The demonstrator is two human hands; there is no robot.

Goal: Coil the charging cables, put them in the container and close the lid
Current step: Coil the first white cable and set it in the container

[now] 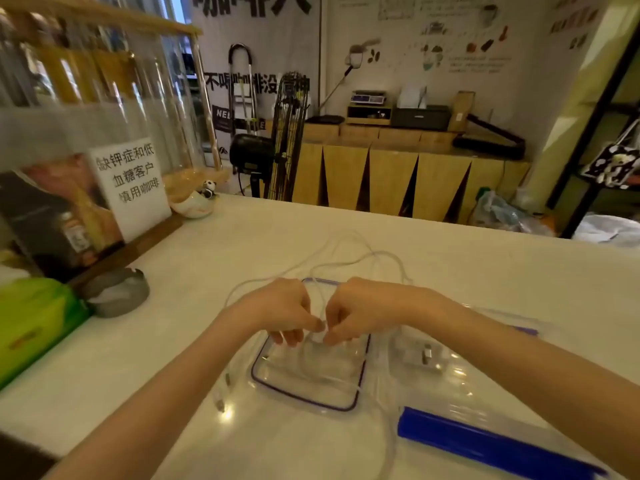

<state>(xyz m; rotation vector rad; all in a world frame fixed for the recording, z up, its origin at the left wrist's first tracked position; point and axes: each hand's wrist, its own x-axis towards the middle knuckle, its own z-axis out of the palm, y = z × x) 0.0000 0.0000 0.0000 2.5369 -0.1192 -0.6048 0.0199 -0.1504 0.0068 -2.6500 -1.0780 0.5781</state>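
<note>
On a white counter point(450, 271) (café shelving behind), left hand point(280, 306) and right hand point(360, 306) pinch a white cable point(346, 261).

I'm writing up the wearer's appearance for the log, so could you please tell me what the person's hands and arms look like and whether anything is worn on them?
Both forearms are bare as far as the picture shows; no sleeve edge comes into view. The left hand and the right hand wear no gloves, and I see no ring, watch or bracelet. The nails look short and unpainted, though blur makes that uncertain.

White counter point(450, 271), wooden cabinet point(391, 181) against postered wall point(415, 46), black fan point(287, 133), glass partition point(104, 98)
</note>
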